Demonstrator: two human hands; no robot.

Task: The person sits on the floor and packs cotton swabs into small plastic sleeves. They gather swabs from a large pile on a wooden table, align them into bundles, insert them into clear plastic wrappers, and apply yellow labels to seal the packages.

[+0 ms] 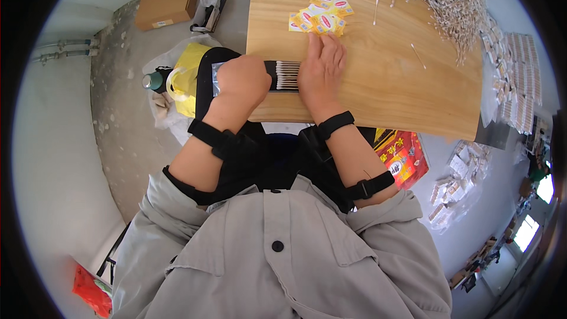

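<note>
Left hand [243, 82]: mine, knuckles up, left of the swab row [287, 77]; its fingers curl under, so I cannot tell whether they grip anything.
Right hand [322, 77]: apart from my left, fingers extended forward, its thumb side along the swab row's right end.
Swabs: lying side by side between my hands, on a black strip [272, 67].
Clear packet [216, 78]: left of the swab row, partly behind my left hand.
Yellow-and-white cards [322, 15]: heaped beyond the swab row, slightly right, by my right fingertips.
Swab pile [440, 0]: far right beyond the swab row, on the wooden table [390, 94].
</note>
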